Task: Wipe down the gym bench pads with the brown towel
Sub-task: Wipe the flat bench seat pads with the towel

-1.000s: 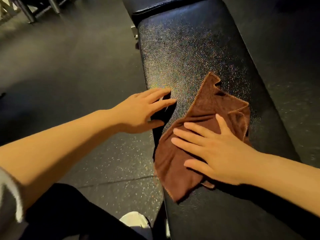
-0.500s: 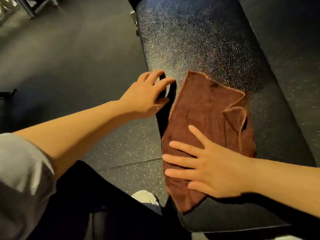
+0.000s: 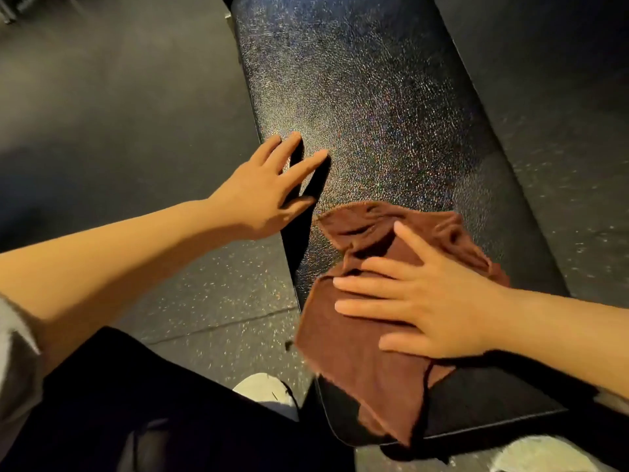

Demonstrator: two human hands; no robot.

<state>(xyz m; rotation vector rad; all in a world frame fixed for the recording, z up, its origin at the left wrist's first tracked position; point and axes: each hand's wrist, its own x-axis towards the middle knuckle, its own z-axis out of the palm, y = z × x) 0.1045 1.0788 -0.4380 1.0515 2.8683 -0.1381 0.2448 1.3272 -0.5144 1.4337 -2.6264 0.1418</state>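
head view: right hand flat, fingers straight, pressing brown towel onto near end of desk pad, likely to spread pressure for wiping. left hand released, fingers straight, resting on left edge, probably bracing. towel bunched at far side, overhanging near-left edge. plenty of bare pad farther along for strokes; floor either side.
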